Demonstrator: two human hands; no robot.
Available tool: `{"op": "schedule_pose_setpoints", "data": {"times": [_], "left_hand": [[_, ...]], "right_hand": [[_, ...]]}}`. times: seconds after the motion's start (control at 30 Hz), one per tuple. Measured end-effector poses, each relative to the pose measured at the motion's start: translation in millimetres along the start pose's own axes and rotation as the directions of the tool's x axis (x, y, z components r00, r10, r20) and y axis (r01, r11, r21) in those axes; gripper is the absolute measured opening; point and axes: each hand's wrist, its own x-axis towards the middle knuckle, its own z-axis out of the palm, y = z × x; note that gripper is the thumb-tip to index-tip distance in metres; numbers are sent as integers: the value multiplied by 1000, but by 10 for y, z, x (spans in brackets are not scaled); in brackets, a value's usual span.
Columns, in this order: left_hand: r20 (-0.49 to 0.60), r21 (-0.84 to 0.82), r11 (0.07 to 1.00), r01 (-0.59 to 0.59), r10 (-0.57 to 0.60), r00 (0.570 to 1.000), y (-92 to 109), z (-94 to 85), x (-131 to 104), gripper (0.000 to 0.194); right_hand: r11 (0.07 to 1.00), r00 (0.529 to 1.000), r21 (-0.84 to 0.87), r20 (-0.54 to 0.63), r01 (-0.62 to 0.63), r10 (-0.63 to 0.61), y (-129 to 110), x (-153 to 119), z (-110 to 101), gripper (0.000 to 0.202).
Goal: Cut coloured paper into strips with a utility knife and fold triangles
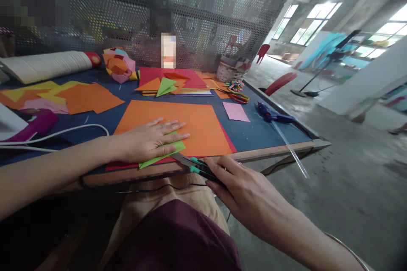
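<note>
My left hand (152, 139) lies flat with its fingers spread, pressing a folded green paper (176, 148) onto a large orange sheet (197, 125). A red sheet shows under the orange one's edges. Wrapped round the black and teal handles of a pair of scissors (184, 161) is my right hand (233, 178), at the table's front edge. The scissors' blades point left, their tips beside the green paper's lower right end.
Stacked coloured paper (143, 77) and a paper ball (119, 65) stand at the back. Orange pieces (92, 98) lie left. A pink square (235, 111), other scissors (238, 98) and a blue glue gun (273, 114) are right; its glue stick overhangs the edge.
</note>
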Motion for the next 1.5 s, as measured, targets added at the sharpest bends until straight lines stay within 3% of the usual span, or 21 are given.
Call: {"op": "schedule_pose_setpoints", "data": {"times": [0.4, 1.07, 1.5], "left_hand": [[-35, 6, 1000, 22, -21, 999, 24, 32, -9, 65], [-68, -8, 1000, 14, -15, 998, 35, 69, -31, 63], [-63, -22, 1000, 5, -6, 998, 28, 65, -33, 64]], "right_hand": [[999, 999, 33, -44, 7, -5, -81, 11, 64, 33], [990, 999, 136, 27, -42, 39, -117, 50, 49, 31], [992, 1000, 126, -12, 17, -15, -128, 40, 57, 33]]}}
